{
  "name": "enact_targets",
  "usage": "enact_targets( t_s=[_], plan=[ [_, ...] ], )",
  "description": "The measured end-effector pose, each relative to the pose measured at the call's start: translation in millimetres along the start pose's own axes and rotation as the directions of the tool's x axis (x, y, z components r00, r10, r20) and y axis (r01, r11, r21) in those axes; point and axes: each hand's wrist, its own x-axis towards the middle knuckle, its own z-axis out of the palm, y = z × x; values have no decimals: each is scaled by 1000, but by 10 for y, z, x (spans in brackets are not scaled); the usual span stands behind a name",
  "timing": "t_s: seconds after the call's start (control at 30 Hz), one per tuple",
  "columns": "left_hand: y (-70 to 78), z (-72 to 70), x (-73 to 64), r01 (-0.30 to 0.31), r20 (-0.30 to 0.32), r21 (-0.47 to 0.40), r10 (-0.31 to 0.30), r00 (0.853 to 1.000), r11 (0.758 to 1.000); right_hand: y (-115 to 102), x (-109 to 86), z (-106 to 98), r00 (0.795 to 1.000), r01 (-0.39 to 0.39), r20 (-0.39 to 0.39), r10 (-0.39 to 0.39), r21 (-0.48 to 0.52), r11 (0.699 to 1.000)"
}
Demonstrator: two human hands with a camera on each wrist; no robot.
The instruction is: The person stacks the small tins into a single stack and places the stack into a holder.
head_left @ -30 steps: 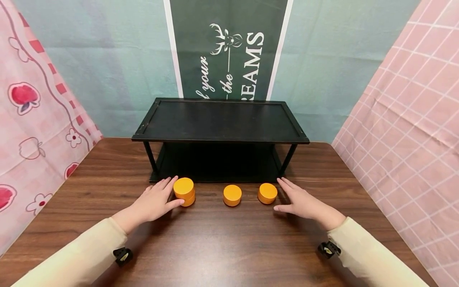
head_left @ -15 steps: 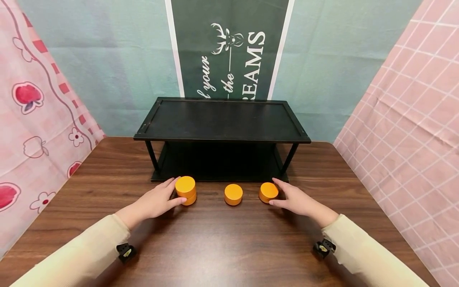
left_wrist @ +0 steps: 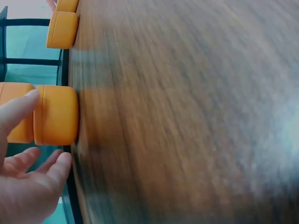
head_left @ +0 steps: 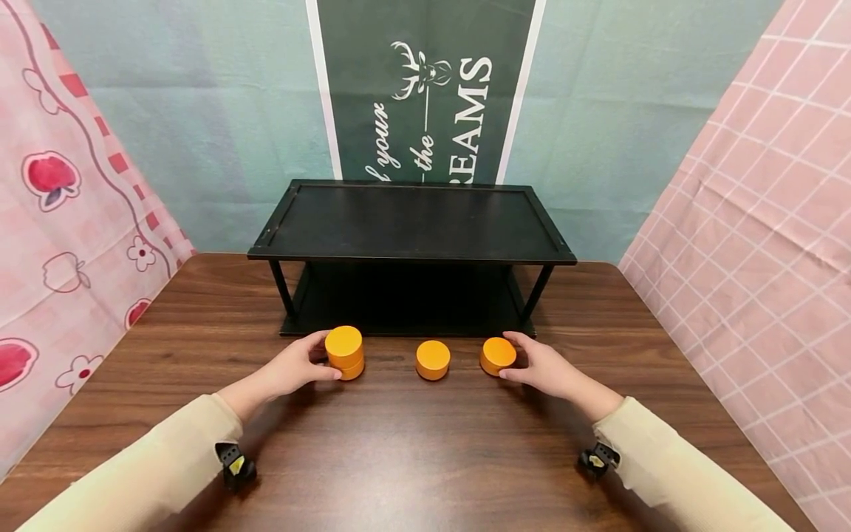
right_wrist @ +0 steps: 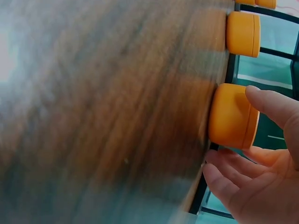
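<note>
"How far along is it, left to right?"

"Left of centre in my head view, the person's left hand [head_left: 289, 367] curves about a two-high stack of smooth, round, yellow-orange containers [head_left: 344, 349]; I can't make out the material. That pair is stacked, so I judge that much done."

"Is the grip closed on it?"

"I can't tell. The thumb lies at the front, but my left wrist view shows a gap between fingers and stack."

"Next along?"

"Just below the middle of the frame, a single yellow-orange round container [head_left: 432, 360] stands untouched on the brown wood-grain worktop [head_left: 425, 451], just in front of the black two-tier rack [head_left: 412, 222]. Right of it is another yellow-orange round container [head_left: 497, 355], upright on the worktop. The person's right hand [head_left: 552, 369] has it, the grip pinching between thumb and finger. I'd call those two what's left: neither is stacked."

"And the count?"

"I make it four containers: two in the stack, one middle, one right. Two hands, and two sleeves: one cream left sleeve [head_left: 153, 465] at lower left, one cream right sleeve [head_left: 671, 473] at lower right. One rack, one worktop."
</note>
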Motion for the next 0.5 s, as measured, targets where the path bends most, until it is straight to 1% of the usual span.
enact_targets(
  t_s=[0.1,0.23,0.37,0.5],
  plan=[
    [-38,-3,-6,-4,-1,-82,4,1000,997,15,13,21,1000,2,0,-2,36,999],
    [-81,-3,-16,-7,9,-150,9,1000,989,49,29,43,1000,4,-9,-3,78,997],
    [-125,9,-19,2,35,-184,5,999,983,72,39,51,1000,12,-13,-11,130,991],
    [-161,30,-7,2,42,-200,6,999,980,76,38,53,1000,9,-14,-6,181,983]
  ],
)
